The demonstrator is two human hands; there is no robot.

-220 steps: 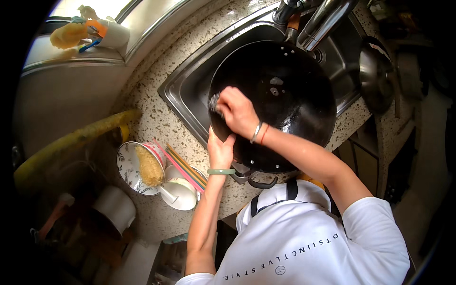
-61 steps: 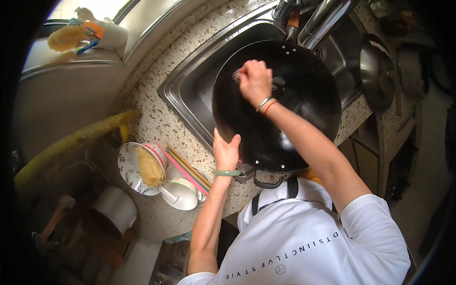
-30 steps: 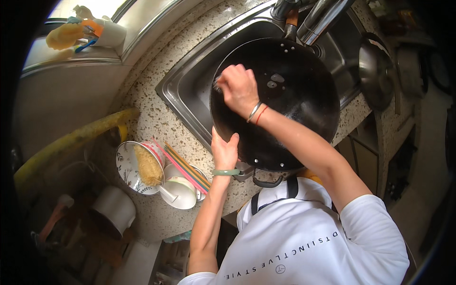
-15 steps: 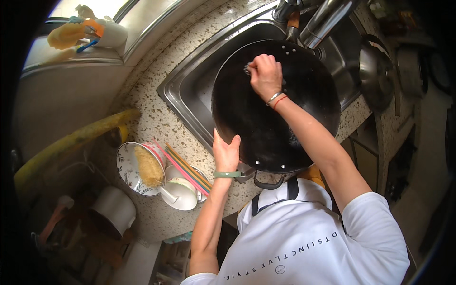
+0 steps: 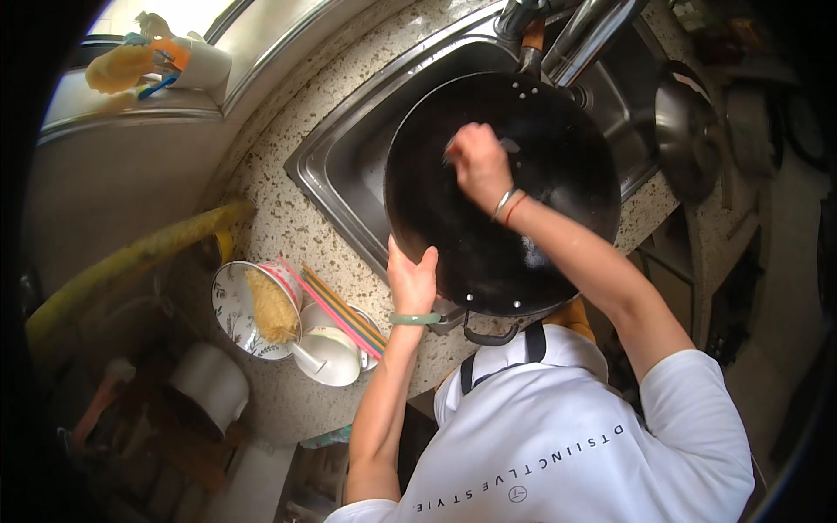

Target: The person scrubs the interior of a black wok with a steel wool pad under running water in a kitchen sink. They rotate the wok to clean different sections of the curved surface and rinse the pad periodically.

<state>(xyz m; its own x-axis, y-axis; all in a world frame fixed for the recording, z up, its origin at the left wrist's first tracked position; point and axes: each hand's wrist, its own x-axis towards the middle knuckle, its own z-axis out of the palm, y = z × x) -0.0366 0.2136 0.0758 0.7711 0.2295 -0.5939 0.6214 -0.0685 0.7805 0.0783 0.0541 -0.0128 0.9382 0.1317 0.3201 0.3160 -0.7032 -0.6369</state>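
A large black wok (image 5: 488,248) rests tilted over the sink, its small loop handle (image 5: 491,336) near my body and its wooden-tipped handle (image 5: 534,39) beside the faucet. My left hand (image 5: 412,281) grips the wok's left rim, thumb over the inside, fingers hidden beneath. Inside the wok, my right hand (image 5: 481,167) is closed and pressed near the upper left wall. A small greyish wire scrubber (image 5: 451,150) shows at its fingertips, mostly covered and smeared by motion. Wet streaks and a pale patch glisten on the wok's inner surface.
Under the wok lies a steel double sink (image 5: 349,161) with a chrome faucet (image 5: 588,44). On the left counter stand a patterned bowl (image 5: 234,305) with a yellow loofah (image 5: 272,307), a white bowl (image 5: 336,370) and striped chopsticks (image 5: 344,314). A metal lid (image 5: 684,131) leans at right.
My right hand has moved slightly toward me inside the wok, still closed. A pale wet patch shows more clearly beside my forearm. The left hand keeps its hold on the rim.
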